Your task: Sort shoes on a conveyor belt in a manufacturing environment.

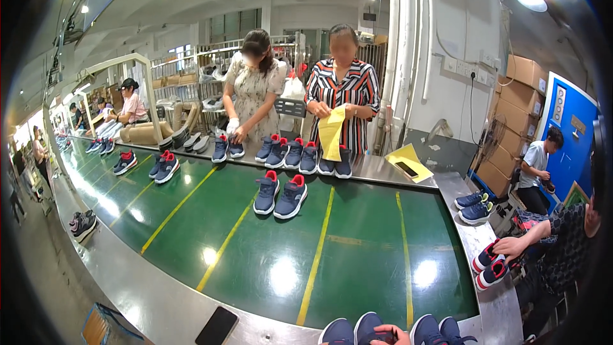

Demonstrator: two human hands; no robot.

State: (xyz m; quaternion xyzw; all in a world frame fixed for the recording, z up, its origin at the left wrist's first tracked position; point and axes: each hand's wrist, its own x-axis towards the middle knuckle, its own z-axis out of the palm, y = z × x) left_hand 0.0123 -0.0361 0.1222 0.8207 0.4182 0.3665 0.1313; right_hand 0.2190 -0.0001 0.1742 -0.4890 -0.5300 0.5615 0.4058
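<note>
At five o'clock, your right hand [394, 335] touches a rounded shoe [366, 324] by shiny metal [290, 332]. Can't tell its grip. Left hand unseen.

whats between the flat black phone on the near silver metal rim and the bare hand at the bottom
In the head view, going right from the phone: silver metal rim, then a rounded navy shoe. The hand touches the next navy shoe.
</note>
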